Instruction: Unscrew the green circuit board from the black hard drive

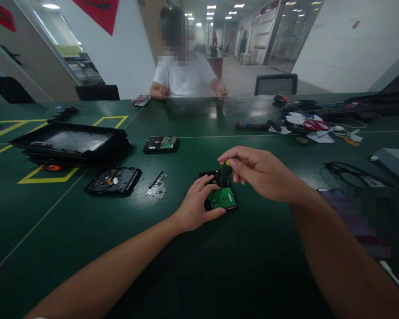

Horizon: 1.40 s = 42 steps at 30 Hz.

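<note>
A hard drive point(223, 198) with a green circuit board facing up lies flat on the table in front of me. My left hand point(199, 201) grips it from the left, thumb at the near edge and fingers over the far left side. Above the drive, my right hand point(257, 170) is closed around a screwdriver point(226, 170) with a dark handle and yellow top. The screwdriver stands nearly upright, pointing down at the drive by the board's far edge; its tip is too small to make out. To the left lie a loose circuit board point(158, 185) and another hard drive point(113, 180).
A third drive point(160, 144) lies farther back. Stacked black trays point(76, 141) stand at the left. Tools and cables point(315, 126) clutter the back right, with a phone-like device point(349, 217) near my right forearm. A person point(186, 77) sits across the green table point(69, 248).
</note>
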Motion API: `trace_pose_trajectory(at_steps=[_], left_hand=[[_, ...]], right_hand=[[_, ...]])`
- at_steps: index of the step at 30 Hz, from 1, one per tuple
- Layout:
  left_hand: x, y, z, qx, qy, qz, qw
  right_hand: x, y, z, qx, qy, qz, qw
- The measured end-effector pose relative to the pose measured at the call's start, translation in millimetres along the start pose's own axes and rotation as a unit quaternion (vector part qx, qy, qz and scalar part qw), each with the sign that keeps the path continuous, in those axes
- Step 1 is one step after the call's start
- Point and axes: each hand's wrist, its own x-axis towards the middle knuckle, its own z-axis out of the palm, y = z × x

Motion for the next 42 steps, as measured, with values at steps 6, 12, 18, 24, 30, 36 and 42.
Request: trace_pose_trajectory(at_steps=[6, 12, 18, 24, 30, 36, 42], left_hand=[[0.3, 1.0, -0.6, 0.000, 0.004, 0.004, 1.000], [0.4, -1.1, 0.3, 0.000, 0.001, 0.005, 1.000], [0.3, -1.2, 0.7, 0.001, 0.002, 0.001, 1.000], [0.2, -0.2, -0.4, 0.003, 0.000, 0.001, 1.000], [0.0, -1.0, 0.4, 0.001, -0.002, 0.001, 1.000], [0.3, 0.5, -0.2, 0.003, -0.001, 0.001, 1.000], [0.0, 2.7, -1.7, 0.002, -0.002, -0.004, 1.000]], right_hand=[[-0.6, 0.2, 1.9, 0.000, 0.012, 0.018, 1.000], [-1.3, 0.8, 1.5, 0.005, 0.021, 0.027, 0.999], [0.1, 0.8, 1.8, 0.022, 0.006, 0.004, 1.000], [-0.8, 0.1, 1.1, -0.005, 0.009, -0.009, 1.000], [0.0, -0.2, 3.0, -0.097, 0.057, -0.044, 0.993], [0.6, 2.9, 4.6, -0.181, 0.073, -0.080, 0.977], [0.9, 4.8, 6.1, -0.215, 0.080, -0.098, 0.968]])
